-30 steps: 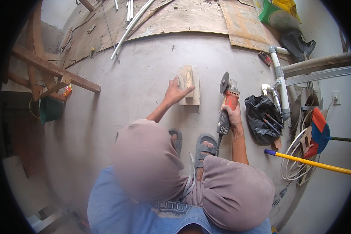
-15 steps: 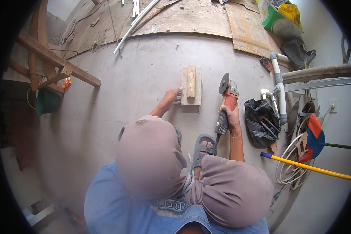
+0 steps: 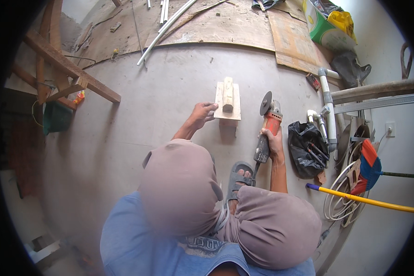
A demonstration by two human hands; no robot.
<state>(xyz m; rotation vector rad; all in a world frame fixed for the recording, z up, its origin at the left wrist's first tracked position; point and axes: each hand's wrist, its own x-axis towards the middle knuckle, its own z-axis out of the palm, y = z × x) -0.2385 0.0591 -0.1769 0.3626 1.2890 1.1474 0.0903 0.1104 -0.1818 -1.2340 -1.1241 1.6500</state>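
My left hand pinches the left edge of a pale wooden float, a flat board with a raised handle block on top. The float looks slightly lifted, with a dark shape beneath its near end that I cannot make out clearly. My right hand is closed round an orange and black angle grinder, whose disc points away from me at the upper end. A cord runs down from the tool past my sandalled right foot.
Timber frames and a green bucket stand left. Boards with white pipes lie ahead. At right are a black bag, pipe fittings, coiled cable, a yellow pole and a red-blue broom head.
My left hand has moved from over the float to its left edge and now grips it, and the float appears raised. My right hand still holds the grinder.
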